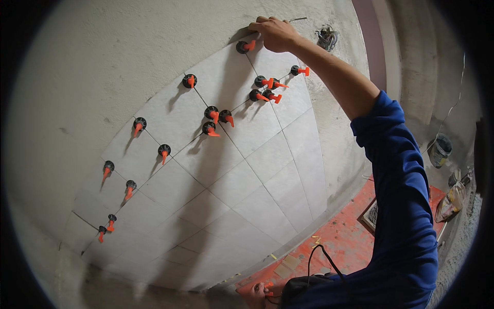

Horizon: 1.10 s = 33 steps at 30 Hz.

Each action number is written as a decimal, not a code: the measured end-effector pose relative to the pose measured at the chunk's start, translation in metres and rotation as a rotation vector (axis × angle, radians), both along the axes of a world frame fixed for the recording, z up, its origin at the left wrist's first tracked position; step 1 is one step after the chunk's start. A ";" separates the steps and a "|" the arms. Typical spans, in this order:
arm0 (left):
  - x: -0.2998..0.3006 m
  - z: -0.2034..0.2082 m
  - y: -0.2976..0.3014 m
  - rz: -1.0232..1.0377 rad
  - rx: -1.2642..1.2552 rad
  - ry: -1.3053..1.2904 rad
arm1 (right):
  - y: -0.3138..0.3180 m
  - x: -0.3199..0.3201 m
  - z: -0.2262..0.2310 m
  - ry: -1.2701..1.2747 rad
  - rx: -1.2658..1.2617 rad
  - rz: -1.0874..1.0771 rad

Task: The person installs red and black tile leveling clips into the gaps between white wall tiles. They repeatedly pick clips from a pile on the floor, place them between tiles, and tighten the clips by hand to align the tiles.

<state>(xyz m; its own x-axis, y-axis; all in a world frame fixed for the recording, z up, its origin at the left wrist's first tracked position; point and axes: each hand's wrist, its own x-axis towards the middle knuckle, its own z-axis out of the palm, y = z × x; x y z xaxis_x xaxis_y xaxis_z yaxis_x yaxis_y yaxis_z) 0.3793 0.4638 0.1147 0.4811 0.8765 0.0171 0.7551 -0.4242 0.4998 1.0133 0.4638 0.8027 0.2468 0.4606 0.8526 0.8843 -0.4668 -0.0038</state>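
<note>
Large pale tiles [267, 165] cover the wall in front of me. Along their upper joints sit several tile levelers [211, 113] with round black bases and orange T-shaped handles. My right hand [278, 33] is raised to the top edge of the uppermost tile, beside a leveler [245, 47]. Its fingers are bent and closed there; what they grip, if anything, is hidden. Low in the view, near my body, my left hand [257, 292] is closed around an orange-handled tile leveler [268, 294], only partly visible.
Bare plaster [103, 67] surrounds the tiles. Loose wires [327, 38] stick out of a wall hole at the upper right. On the right are a bucket [440, 150] and a bag [451, 202]. Red sheeting [339, 232] covers the floor, with small yellow pieces [316, 240] on it.
</note>
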 end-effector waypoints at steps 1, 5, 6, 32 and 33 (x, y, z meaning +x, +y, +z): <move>-0.004 0.000 0.002 -0.032 0.054 0.041 | -0.005 -0.001 -0.002 0.006 -0.027 -0.013; -0.021 -0.004 0.019 -0.160 0.272 0.184 | -0.043 -0.015 -0.063 -0.097 0.376 0.142; -0.021 -0.006 0.026 -0.178 0.307 0.190 | -0.049 -0.022 -0.088 0.052 0.377 0.194; 0.295 0.217 0.052 -0.137 -1.397 -0.978 | -0.075 0.022 -0.143 0.824 0.285 0.470; 0.311 0.234 0.047 -0.209 -1.359 -1.032 | -0.074 0.026 -0.142 0.807 0.265 0.464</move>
<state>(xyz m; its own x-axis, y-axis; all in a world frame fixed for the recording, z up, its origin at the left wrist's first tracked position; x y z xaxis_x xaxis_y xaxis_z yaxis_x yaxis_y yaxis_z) 0.6904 0.5105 0.3488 0.8485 0.4518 -0.2757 -0.0935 0.6406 0.7622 1.0390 0.3900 0.6603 0.6458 0.4767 0.5965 0.6654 0.0318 -0.7458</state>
